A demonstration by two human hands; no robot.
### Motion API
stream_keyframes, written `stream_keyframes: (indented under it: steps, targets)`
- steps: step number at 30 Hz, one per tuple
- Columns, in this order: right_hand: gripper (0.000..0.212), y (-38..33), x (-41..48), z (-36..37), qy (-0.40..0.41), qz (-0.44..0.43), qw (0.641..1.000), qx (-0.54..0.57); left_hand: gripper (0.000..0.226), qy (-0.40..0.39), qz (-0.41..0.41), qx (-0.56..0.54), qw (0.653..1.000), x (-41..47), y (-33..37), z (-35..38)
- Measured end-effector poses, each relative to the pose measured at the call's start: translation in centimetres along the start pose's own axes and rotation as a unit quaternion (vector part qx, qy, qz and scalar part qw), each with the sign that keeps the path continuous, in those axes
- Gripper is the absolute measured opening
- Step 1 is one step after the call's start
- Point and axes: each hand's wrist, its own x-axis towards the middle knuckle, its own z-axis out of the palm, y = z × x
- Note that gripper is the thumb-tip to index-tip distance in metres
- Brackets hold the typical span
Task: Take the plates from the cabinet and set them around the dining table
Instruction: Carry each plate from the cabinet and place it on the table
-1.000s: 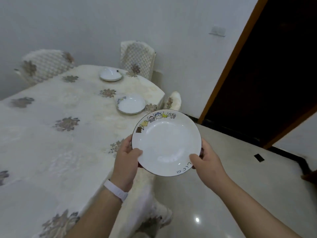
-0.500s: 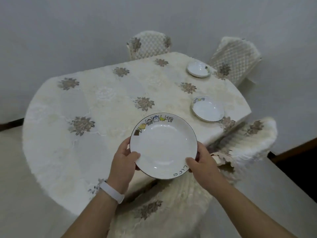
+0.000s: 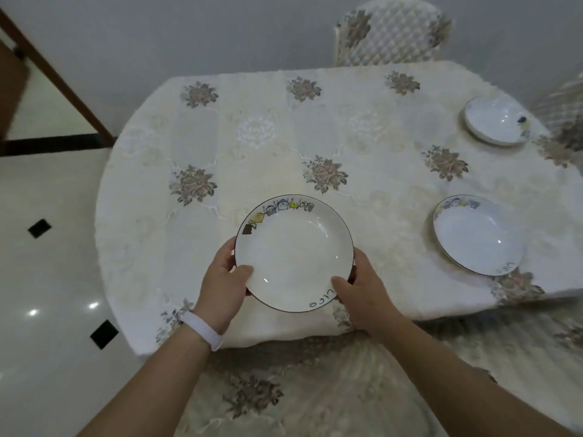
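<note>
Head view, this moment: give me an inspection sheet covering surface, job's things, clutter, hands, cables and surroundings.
Surface: dining table under a cream tablecloth with flower motifs.
Job's things: held plate, white with cartoon figures on its far rim, over the table's near edge; whether it touches the cloth cannot be told. Near-right plate and far-right plate lie on the table.
Clutter: nothing seen.
Hands: left hand and right hand each grip the held plate's rim, thumbs on top; white wristband on the left wrist.
Cables: nothing seen.
Surroundings: covered chair at the far side, another chair below the arms, glossy tiled floor, brown door frame at left.
</note>
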Motion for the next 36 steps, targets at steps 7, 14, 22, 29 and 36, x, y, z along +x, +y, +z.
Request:
stream_keyframes:
  steps: [7,14,22,29,36]
  targets:
    - [0.059,1.1,5.8,2.6,-0.065,0.001,0.997,-0.045,0.058,0.067,-0.051,0.013,0.996,2.4,-2.2,-0.4]
    - [0.061,2.3,8.0,3.8,-0.089,0.008,0.993,-0.077,0.059,0.083,-0.082,0.06,0.991,4.4,-4.1,-0.4]
    - [0.061,3.1,9.0,4.2,-0.104,0.023,0.991,-0.081,0.062,0.089,-0.089,0.081,0.989,5.7,-5.7,-0.3]
    - [0.057,3.6,9.3,4.3,-0.106,0.027,0.99,-0.087,0.055,0.085,-0.084,0.108,0.987,6.0,-6.6,-0.4]
    - [0.049,3.1,9.4,3.8,-0.095,0.034,0.99,-0.094,0.042,0.095,-0.11,0.087,0.985,5.8,-6.2,-0.6]
